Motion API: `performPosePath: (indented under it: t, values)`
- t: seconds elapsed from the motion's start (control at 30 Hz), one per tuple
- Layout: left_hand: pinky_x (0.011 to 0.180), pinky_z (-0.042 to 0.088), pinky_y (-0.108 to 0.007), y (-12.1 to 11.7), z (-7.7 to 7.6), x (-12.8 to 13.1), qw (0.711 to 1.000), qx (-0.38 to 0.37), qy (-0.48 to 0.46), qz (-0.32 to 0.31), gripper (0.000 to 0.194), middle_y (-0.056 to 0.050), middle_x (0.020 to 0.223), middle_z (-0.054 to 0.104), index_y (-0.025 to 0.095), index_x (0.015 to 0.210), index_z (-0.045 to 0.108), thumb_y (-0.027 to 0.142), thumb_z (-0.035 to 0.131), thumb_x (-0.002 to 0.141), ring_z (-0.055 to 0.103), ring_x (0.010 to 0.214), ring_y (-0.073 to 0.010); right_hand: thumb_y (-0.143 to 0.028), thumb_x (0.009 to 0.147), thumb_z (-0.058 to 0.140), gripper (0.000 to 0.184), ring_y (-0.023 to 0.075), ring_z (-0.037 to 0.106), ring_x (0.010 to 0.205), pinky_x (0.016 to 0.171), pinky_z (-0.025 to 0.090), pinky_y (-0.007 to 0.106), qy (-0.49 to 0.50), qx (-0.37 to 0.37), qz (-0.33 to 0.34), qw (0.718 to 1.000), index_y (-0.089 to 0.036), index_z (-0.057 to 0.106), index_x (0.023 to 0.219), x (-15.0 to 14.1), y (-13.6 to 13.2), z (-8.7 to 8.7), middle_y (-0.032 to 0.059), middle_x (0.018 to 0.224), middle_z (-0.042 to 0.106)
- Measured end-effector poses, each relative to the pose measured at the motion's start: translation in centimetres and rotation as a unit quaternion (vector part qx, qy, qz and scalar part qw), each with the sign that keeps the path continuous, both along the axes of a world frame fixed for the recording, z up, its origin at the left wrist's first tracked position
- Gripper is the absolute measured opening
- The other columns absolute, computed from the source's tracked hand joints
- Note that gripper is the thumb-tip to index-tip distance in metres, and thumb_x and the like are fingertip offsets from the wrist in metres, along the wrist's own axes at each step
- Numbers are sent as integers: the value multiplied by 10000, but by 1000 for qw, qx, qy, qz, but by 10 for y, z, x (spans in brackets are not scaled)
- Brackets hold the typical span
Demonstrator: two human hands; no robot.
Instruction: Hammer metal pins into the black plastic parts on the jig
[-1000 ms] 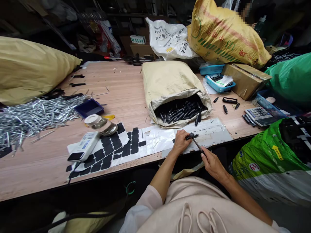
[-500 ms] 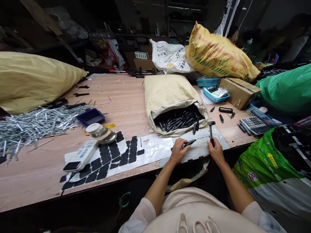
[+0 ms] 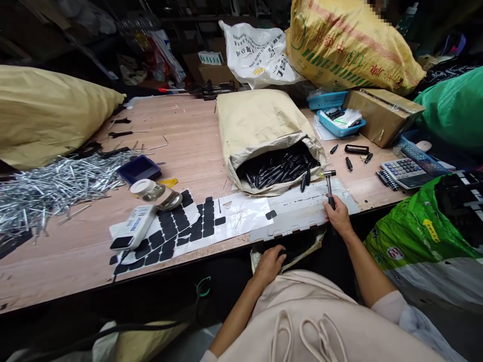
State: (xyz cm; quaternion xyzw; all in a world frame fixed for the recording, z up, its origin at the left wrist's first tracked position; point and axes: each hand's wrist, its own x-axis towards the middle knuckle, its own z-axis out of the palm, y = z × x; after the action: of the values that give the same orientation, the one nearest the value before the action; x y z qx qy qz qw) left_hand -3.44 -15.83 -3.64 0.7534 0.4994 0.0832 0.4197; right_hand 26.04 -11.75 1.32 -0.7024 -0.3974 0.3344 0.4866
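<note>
As the head view shows it, the left hand (image 3: 269,265) is low beside the worktop's (image 3: 188,125) front edge, at the open lower bag (image 3: 316,245). Its fingers are half curled, with something dark at their tips; whether they grip it, I cannot tell. The right hand (image 3: 337,215) is closed around the handle of a small hammer (image 3: 329,192), its head raised above the grey plate (image 3: 302,207). Many black pieces (image 3: 281,172) fill the mouth of the beige sack (image 3: 260,113), with 2 at its lip and 3 more loose to the right. Judging by that heap, plenty is left to handle; how many are finished cannot be told, since the lower bag's contents are hidden.
</note>
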Motion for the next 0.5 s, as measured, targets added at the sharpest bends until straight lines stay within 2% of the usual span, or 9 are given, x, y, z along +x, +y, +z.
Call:
performPosePath:
  t: [0.07, 0.13, 0.2, 0.27, 0.33, 0.4, 0.5]
  values:
    - [843, 495, -339, 4, 5, 3, 996, -47, 54, -58, 251, -71, 1023, 722, 228, 1094, 693, 258, 567, 879, 664, 968, -237, -446, 836, 609, 525, 154, 534, 444, 430, 517, 265, 0, 3, -2, 1000, -160, 585, 1275, -1, -1, 0, -71, 533, 508]
    - [849, 486, -324, 7, 17, 7, 987, -72, 78, -117, 260, -75, 1069, 713, 225, 1089, 709, 290, 577, 874, 663, 991, -239, -449, 836, 618, 517, 157, 537, 437, 428, 517, 267, -1, 4, -1, 1000, -164, 591, 1267, -1, -2, -1, -69, 524, 513]
    - [828, 480, -305, 11, 35, 11, 984, -71, 60, -151, 270, -64, 1055, 716, 229, 1091, 721, 314, 593, 869, 664, 962, -228, -452, 838, 623, 516, 160, 544, 434, 429, 520, 269, 0, 4, 0, 1000, -171, 592, 1269, 0, -2, -3, -67, 525, 520]
    - [762, 476, -281, 22, 55, 15, 985, -73, 0, -157, 285, -38, 968, 727, 232, 1099, 723, 358, 608, 872, 663, 863, -201, -454, 841, 621, 516, 161, 545, 428, 428, 521, 271, -1, 4, -1, 1000, -176, 593, 1275, 1, -1, -5, -67, 521, 519]
    - [711, 469, -268, 45, 75, 19, 990, -51, -63, -117, 295, -17, 884, 723, 223, 1089, 725, 401, 602, 889, 642, 768, -172, -455, 841, 619, 520, 163, 545, 423, 424, 521, 271, -4, 4, -2, 1000, -176, 595, 1279, 2, -1, -8, -66, 516, 518]
    - [724, 468, -277, 81, 92, 22, 996, 37, -82, -18, 274, -23, 875, 709, 203, 1058, 724, 388, 587, 909, 618, 746, -163, -456, 837, 622, 532, 164, 545, 419, 418, 517, 270, -4, 3, -3, 1000, -173, 594, 1287, 2, 0, -9, -66, 512, 518]
    - [784, 464, -316, 143, 107, 26, 969, 200, -11, 147, 237, -70, 947, 663, 164, 1055, 713, 311, 584, 922, 593, 815, -184, -456, 837, 621, 544, 164, 549, 420, 418, 519, 272, -6, 4, -2, 1000, -171, 589, 1299, 2, 0, -10, -63, 521, 529]
